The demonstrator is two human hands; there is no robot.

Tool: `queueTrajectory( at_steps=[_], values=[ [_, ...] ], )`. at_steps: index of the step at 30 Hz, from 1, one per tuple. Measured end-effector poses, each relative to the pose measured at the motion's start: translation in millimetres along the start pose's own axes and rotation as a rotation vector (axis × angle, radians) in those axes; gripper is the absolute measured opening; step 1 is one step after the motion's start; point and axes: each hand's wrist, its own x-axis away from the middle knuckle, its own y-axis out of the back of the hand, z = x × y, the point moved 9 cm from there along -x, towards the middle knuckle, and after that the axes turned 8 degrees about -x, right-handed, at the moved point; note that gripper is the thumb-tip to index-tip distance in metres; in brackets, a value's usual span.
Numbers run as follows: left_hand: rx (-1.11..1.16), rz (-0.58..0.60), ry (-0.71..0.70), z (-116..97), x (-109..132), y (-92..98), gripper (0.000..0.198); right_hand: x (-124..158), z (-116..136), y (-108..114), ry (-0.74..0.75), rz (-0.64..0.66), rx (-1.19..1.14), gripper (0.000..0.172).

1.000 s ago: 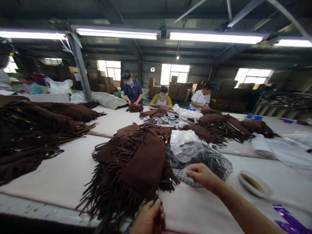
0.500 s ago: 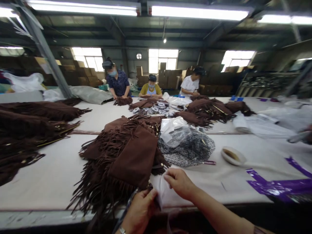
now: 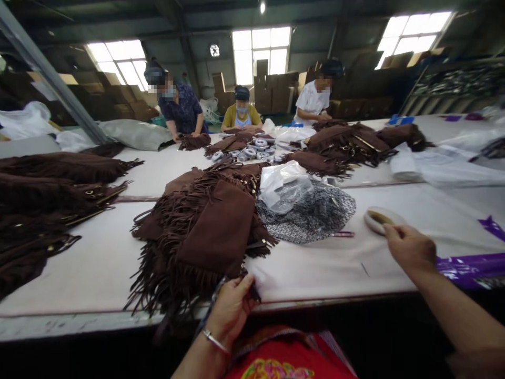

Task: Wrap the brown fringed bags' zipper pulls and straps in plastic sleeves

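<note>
My left hand (image 3: 232, 305) is closed at the table's front edge, its thumb pressing on a dark brown strap end (image 3: 255, 292) with a bit of metal near it. What else lies inside that grip is hidden. Right beside it, a pile of brown fringed bags (image 3: 216, 226) covers the table, long fringes hanging over the edge. Out to the right, my right hand (image 3: 412, 250) has its fingertips pinched at the near rim of a roll of tape (image 3: 381, 218). The roll lies on the white tabletop.
Behind the bags lies black-and-white patterned fabric (image 3: 311, 213) with clear plastic (image 3: 286, 184) on top. A purple plastic sheet (image 3: 473, 268) is at the right edge. More fringed bags (image 3: 51, 184) lie at left. Several grey rings (image 3: 248, 152) and three co-workers (image 3: 240, 113) are across the table.
My right hand has left the white film by my left hand and moved right to the tape roll. The left hand keeps its grip. The view has tilted down.
</note>
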Motion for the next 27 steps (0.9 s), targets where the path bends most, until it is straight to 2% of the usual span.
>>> queueTrajectory(
  at_steps=[3, 5, 7, 8, 10, 12, 15, 18, 20, 24, 27],
  values=[
    [-0.035, -0.021, -0.003, -1, -1, 0.6, 0.021, 30, 37, 25, 0.167, -0.036, -0.082, 0.027],
    [-0.052, -0.026, 0.000, -2, -3, 0.2, 0.021, 64, 59, 18, 0.265, 0.135, -0.143, 0.030],
    [-0.066, -0.030, 0.011, -1, -5, -0.3, 0.021, 109, 75, 1, 0.348, 0.386, -0.203, 0.037],
    [-0.071, -0.034, 0.014, -1, -6, -0.3, 0.020, 136, 81, -9, 0.393, 0.537, -0.249, 0.039],
    [-0.080, -0.045, 0.022, 0, -7, 0.2, 0.019, 183, 84, -21, 0.426, 0.703, -0.283, 0.039],
    [-0.083, -0.061, 0.022, 0, -8, 1.2, 0.019, 215, 76, -28, 0.377, 0.744, -0.261, 0.037],
    [-0.085, -0.086, 0.008, -1, -8, 2.6, 0.020, 241, 57, -44, 0.187, 0.775, -0.231, 0.035],
    [-0.089, -0.093, -0.002, -1, -9, 2.5, 0.021, 260, 45, -72, -0.019, 0.902, -0.227, 0.033],
    [-0.090, -0.091, -0.011, -1, -9, 2.1, 0.021, 274, 48, -92, -0.103, 1.014, -0.235, 0.033],
    [-0.102, -0.100, -0.034, -2, -8, 1.2, 0.021, 298, 75, -119, -0.074, 1.162, -0.345, 0.027],
    [-0.129, -0.119, -0.054, -4, -5, 0.4, 0.021, 309, 85, -124, -0.051, 1.189, -0.404, 0.009]
  ],
)
